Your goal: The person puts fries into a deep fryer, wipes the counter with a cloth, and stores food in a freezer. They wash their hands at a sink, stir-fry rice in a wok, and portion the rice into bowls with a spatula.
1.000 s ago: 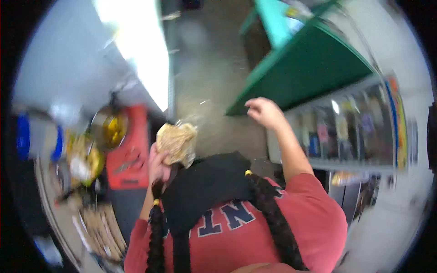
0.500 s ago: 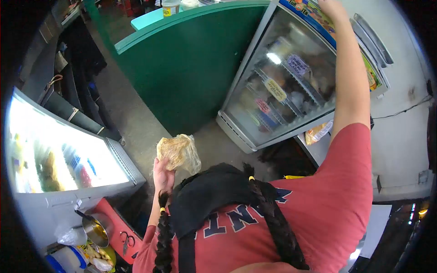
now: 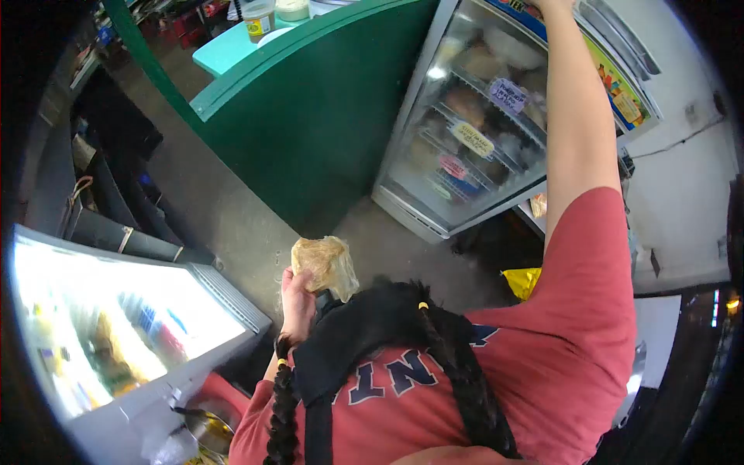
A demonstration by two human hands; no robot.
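In my left hand (image 3: pixel 297 304) is a clear plastic bag (image 3: pixel 325 265) with flat, pale brown food inside, held in front of my chest. My right arm reaches up to the top of a glass-door fridge (image 3: pixel 473 132). At the frame's upper edge my right hand (image 3: pixel 552 6) touches the fridge's upper front, and its fingers are mostly cut off from view. Behind the closed glass are shelves with bagged items and handwritten labels, one of them purple (image 3: pixel 508 94).
A green partition (image 3: pixel 310 124) stands left of the fridge, with a turquoise table (image 3: pixel 221 53) and jars behind it. A lit display fridge (image 3: pixel 101 325) is at the lower left, beside a metal pot (image 3: pixel 209 430). A yellow bag (image 3: pixel 521 282) lies near my right side.
My view has turned right toward the glass-door fridge. My right hand has gone from beside the green partition up to the fridge's top. The plastic bag has stayed in my left hand.
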